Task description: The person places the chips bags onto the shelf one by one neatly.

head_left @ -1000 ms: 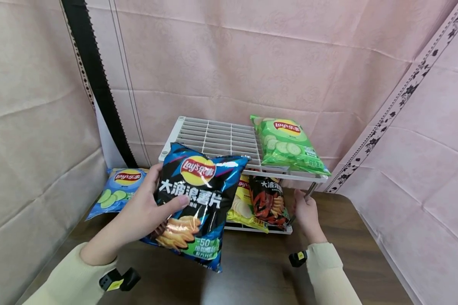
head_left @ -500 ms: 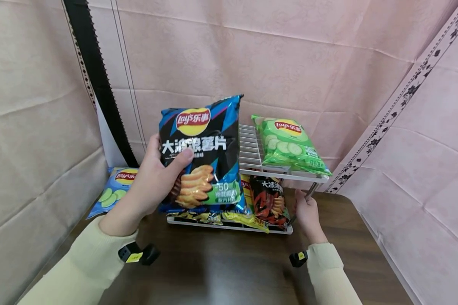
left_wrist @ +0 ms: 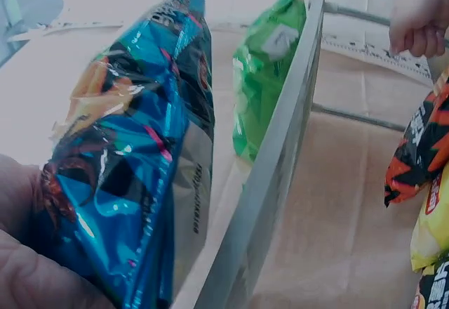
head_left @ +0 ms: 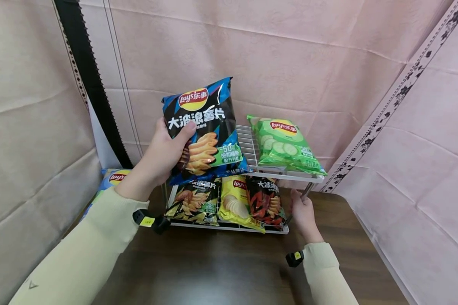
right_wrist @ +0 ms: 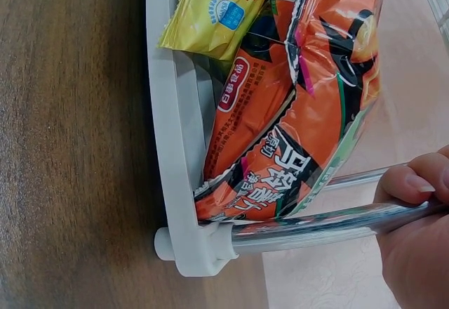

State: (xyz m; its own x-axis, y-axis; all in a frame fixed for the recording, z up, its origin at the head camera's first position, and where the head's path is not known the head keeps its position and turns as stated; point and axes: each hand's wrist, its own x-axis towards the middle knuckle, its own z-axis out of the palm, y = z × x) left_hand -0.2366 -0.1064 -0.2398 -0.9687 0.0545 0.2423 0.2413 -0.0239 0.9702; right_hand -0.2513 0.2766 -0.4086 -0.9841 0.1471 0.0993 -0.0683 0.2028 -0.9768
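My left hand [head_left: 166, 150] grips a blue and black Lay's chip bag [head_left: 213, 146] by its left side, thumb across the front. The bag stands tilted over the left part of the upper shelf of a white two-tier rack [head_left: 282, 174]. Its lower edge is right by the shelf's front rim, as the left wrist view also shows with the blue bag [left_wrist: 133, 161] beside the shelf frame [left_wrist: 280, 133]. My right hand [head_left: 304, 214] holds the rack's right front metal post [right_wrist: 330, 226]. A green cucumber chip bag [head_left: 286, 146] lies on the upper shelf's right end.
On the lower tier sit a black chip bag [head_left: 194, 203], a yellow one [head_left: 234, 203] and a black and red one [head_left: 267, 203]. A light blue chip bag [head_left: 112, 178] lies left of the rack, partly behind my forearm. Pink cloth [head_left: 290, 55] hangs around the wooden table [head_left: 221, 267].
My left hand has raised the blue and black chip bag from in front of the rack to above the upper shelf, uncovering the lower bags. My right hand stays on the post.
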